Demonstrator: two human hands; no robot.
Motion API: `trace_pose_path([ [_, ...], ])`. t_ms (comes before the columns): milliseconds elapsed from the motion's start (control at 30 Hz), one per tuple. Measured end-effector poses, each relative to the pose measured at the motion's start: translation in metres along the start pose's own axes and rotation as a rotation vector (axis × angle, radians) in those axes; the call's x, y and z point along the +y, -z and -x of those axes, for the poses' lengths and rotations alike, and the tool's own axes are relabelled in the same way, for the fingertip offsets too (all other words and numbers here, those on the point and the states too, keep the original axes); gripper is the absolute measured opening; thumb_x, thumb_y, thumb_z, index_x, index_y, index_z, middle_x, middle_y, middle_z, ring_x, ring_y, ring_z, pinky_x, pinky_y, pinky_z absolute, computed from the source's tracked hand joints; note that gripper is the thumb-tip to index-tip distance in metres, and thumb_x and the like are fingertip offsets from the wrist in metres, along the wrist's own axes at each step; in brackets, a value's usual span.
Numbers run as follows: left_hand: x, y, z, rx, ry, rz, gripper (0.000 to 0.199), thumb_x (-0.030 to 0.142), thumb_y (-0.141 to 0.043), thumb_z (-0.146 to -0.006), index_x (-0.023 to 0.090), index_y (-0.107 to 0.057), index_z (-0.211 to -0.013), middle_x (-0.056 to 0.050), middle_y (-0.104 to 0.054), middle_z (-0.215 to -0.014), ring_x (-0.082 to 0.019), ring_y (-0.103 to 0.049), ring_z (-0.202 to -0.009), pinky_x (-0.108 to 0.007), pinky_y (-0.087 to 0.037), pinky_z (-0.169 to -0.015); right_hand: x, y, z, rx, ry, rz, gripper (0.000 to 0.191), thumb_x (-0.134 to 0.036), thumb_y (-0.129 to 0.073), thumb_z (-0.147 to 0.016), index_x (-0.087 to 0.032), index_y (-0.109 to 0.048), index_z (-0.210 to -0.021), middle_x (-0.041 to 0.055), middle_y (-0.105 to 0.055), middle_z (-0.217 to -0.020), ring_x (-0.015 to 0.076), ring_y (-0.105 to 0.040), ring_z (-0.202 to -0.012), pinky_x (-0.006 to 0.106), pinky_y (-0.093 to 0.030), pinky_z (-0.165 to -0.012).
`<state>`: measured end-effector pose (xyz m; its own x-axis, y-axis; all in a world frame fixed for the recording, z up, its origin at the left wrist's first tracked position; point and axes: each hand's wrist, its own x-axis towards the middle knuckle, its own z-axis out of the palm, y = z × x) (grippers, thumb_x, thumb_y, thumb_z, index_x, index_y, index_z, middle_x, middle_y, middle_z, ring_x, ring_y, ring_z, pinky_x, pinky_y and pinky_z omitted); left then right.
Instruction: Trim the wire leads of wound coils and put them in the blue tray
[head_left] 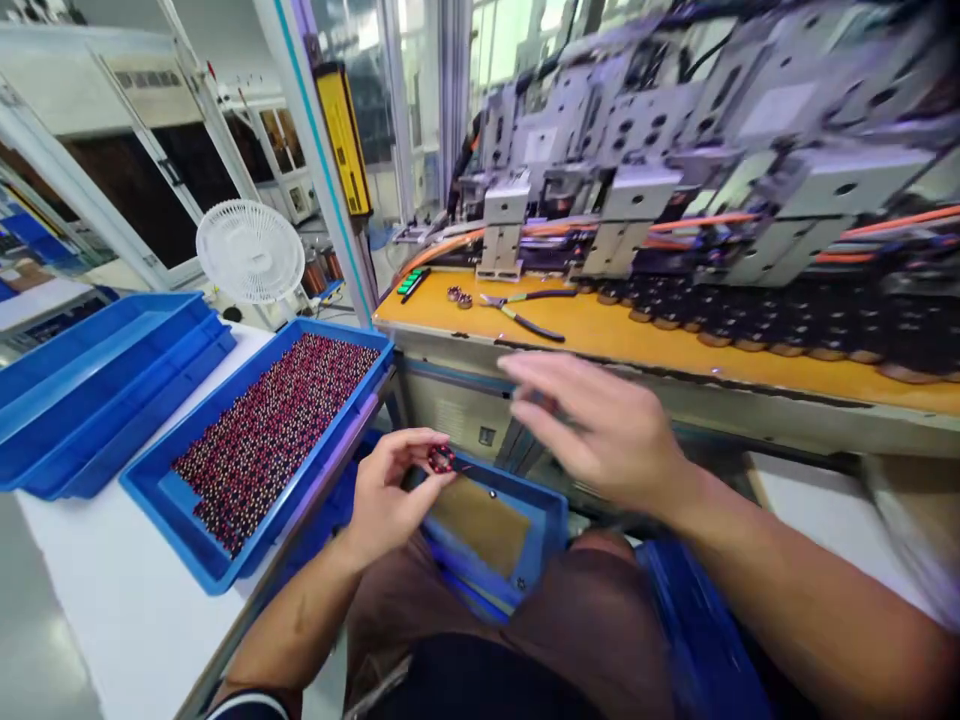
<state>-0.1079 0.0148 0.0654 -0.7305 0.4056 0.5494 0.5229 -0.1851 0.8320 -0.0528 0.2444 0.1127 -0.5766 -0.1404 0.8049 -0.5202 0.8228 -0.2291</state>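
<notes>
My left hand (394,490) pinches a small ring-shaped part (441,459) with red and black segments between thumb and fingers. A thin wire-like strand seems to stick out from the ring's right side. Higher and to the right, my right hand (600,425) is in the air, blurred by motion. Its fingers are stretched out with a gap to the thumb, and I make out nothing held. Below the hands, a blue tray (553,520) rests by the lap, with a brown sheet (480,522) and a few tiny parts in it.
At left, a blue bin (214,578) full of small red-and-black parts stands on a white table (67,590), beside stacked blue bins (112,390). Pliers (529,310) and round parts (460,297) lie on the orange bench (427,310) beneath machinery (622,200). A white fan (251,250) stands behind.
</notes>
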Motion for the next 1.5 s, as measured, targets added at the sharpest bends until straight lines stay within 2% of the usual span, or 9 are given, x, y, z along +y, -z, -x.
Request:
trace_pose_path([
  [67,0.005,-0.001,0.017,-0.052,-0.111,-0.070,0.048,0.004,-0.076,-0.075,0.022,-0.062,-0.117,-0.006,-0.074,-0.108,-0.013,-0.072,-0.091,-0.023,-0.059,-0.081,-0.036,0.008,0.027,-0.134,0.088,-0.033,0.031,-0.024,-0.056,-0.100,-0.017,-0.059,-0.130,0.0115,-0.066,-0.123,0.0225,-0.066,-0.110,0.033,-0.055,-0.093],
  [167,0.004,-0.005,0.029,-0.085,-0.158,-0.062,0.056,0.000,-0.075,-0.075,0.023,-0.059,-0.124,-0.006,-0.074,-0.111,-0.013,-0.072,-0.094,-0.023,-0.060,-0.083,-0.063,0.009,0.060,-0.311,0.013,-0.049,0.020,-0.020,-0.051,-0.101,-0.021,-0.066,-0.114,0.0075,-0.072,-0.104,0.0198,-0.069,-0.088,0.031,-0.054,-0.075],
  [500,0.002,-0.018,0.036,-0.172,-0.058,0.103,0.061,0.002,-0.076,-0.075,0.023,-0.052,-0.127,-0.008,-0.074,-0.114,-0.013,-0.073,-0.095,-0.022,-0.060,-0.082,-0.065,0.014,0.082,-0.475,-0.363,-0.425,0.010,-0.024,-0.062,-0.094,-0.026,-0.069,-0.087,-0.0058,-0.058,-0.058,0.0091,-0.054,-0.049,0.025,-0.037,-0.051],
  [733,0.001,-0.018,0.036,-0.186,0.089,0.236,0.057,0.008,-0.076,-0.079,0.025,-0.049,-0.126,-0.009,-0.075,-0.114,-0.014,-0.075,-0.093,-0.023,-0.062,-0.080,-0.060,0.016,0.084,-0.639,-0.416,-0.841,0.012,-0.021,-0.062,-0.094,-0.022,-0.069,-0.084,-0.0006,-0.066,-0.067,0.0119,-0.059,-0.059,0.024,-0.042,-0.054],
  [800,-0.001,-0.019,0.040,-0.199,0.058,0.227,0.057,0.005,-0.073,-0.081,0.026,-0.048,-0.128,-0.010,-0.073,-0.119,-0.016,-0.073,-0.101,-0.025,-0.061,-0.085,-0.056,0.011,0.086,-0.574,-0.560,-0.913,0.003,-0.024,-0.070,-0.089,-0.022,-0.070,-0.087,0.0001,-0.067,-0.073,0.0121,-0.060,-0.063,0.023,-0.045,-0.058],
  [967,-0.004,-0.022,0.045,-0.291,-0.011,0.213,0.063,0.000,-0.065,-0.084,0.028,-0.045,-0.137,-0.011,-0.069,-0.128,-0.019,-0.068,-0.116,-0.032,-0.059,-0.096,-0.061,-0.011,0.081,-0.223,-0.944,-1.089,0.014,-0.026,-0.076,-0.082,-0.020,-0.064,-0.082,0.0002,-0.062,-0.078,0.0129,-0.058,-0.071,0.023,-0.047,-0.064],
  [1133,-0.005,-0.029,0.044,-0.233,-0.061,0.217,0.070,-0.002,-0.071,-0.078,0.028,-0.048,-0.137,-0.008,-0.068,-0.123,-0.016,-0.070,-0.107,-0.027,-0.060,-0.092,-0.073,-0.027,0.080,-0.095,-0.953,-1.141,0.023,-0.031,-0.073,-0.086,-0.017,-0.060,-0.073,-0.0004,-0.057,-0.072,0.0112,-0.051,-0.066,0.021,-0.043,-0.061],
  [1300,-0.006,-0.031,0.042,-0.152,0.038,0.287,0.065,0.005,-0.076,-0.077,0.029,-0.050,-0.132,-0.005,-0.067,-0.110,-0.012,-0.070,-0.090,-0.023,-0.060,-0.081,-0.081,-0.039,0.102,0.045,-0.961,-1.254,0.025,-0.037,-0.066,-0.095,-0.019,-0.059,-0.079,-0.0005,-0.056,-0.073,0.0123,-0.052,-0.068,0.024,-0.042,-0.065],
  [1500,-0.005,-0.029,0.040,-0.220,0.036,0.328,0.067,0.004,-0.074,-0.079,0.031,-0.048,-0.134,-0.005,-0.067,-0.111,-0.011,-0.069,-0.093,-0.024,-0.059,-0.084,-0.077,-0.032,0.105,0.032,-0.945,-1.165,0.024,-0.039,-0.071,-0.091,-0.019,-0.060,-0.082,0.0011,-0.056,-0.078,0.0144,-0.053,-0.071,0.026,-0.044,-0.065],
])
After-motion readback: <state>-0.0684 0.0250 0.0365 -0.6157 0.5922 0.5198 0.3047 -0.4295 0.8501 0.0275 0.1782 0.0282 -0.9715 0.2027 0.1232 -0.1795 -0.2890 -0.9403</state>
